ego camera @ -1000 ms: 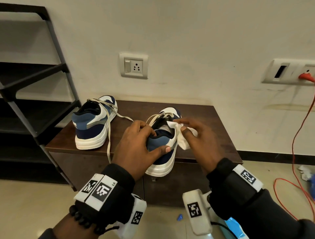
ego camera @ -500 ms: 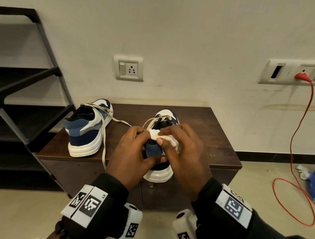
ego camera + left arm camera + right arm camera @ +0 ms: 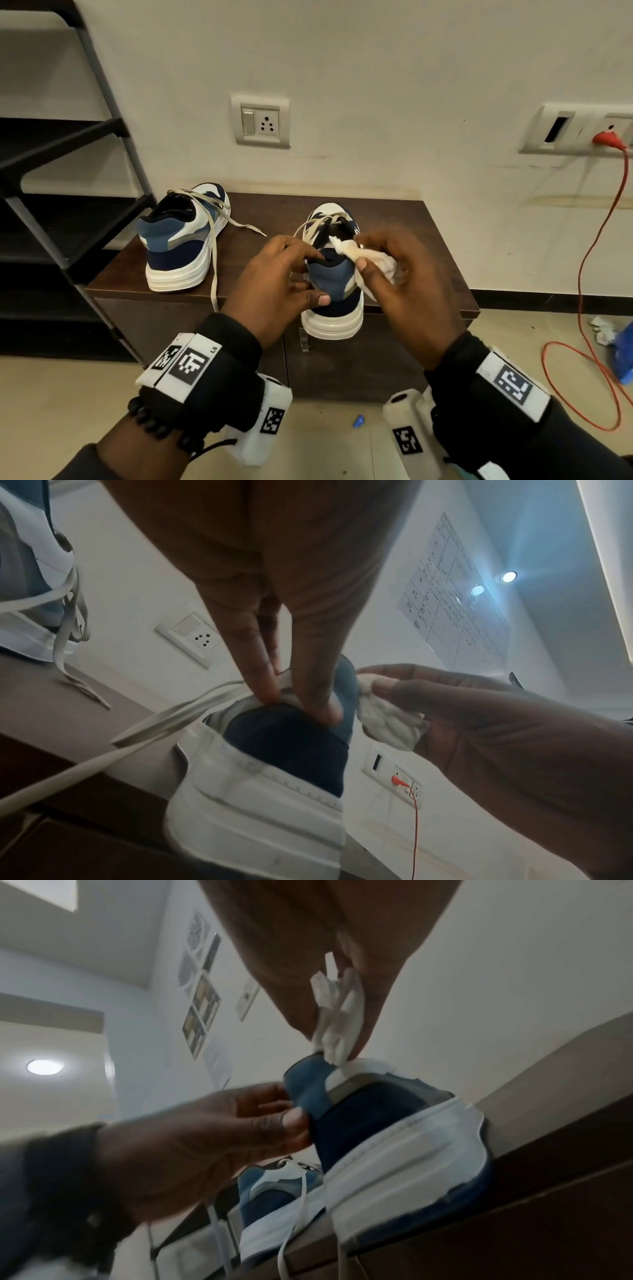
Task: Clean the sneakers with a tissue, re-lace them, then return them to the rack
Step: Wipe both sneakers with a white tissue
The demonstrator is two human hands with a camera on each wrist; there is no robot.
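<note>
The left hand (image 3: pixel 277 284) grips the sneaker's (image 3: pixel 334 291) heel collar, fingers inside, thumb outside. Beside it, the right hand (image 3: pixel 407 284) pinches a crumpled tissue (image 3: pixel 363 255) against the collar, over the desk (image 3: pixel 394 219).

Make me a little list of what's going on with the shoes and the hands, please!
left hand: left hand grips the heel of the near sneaker
right hand: right hand pinches a crumpled tissue at the sneaker's collar
near sneaker: heel hangs over the cabinet edge, laces loose
other sneaker: other sneaker stands to the left, a lace dangling over the front edge
rack: dark rack at far left, no shoes on it
</note>
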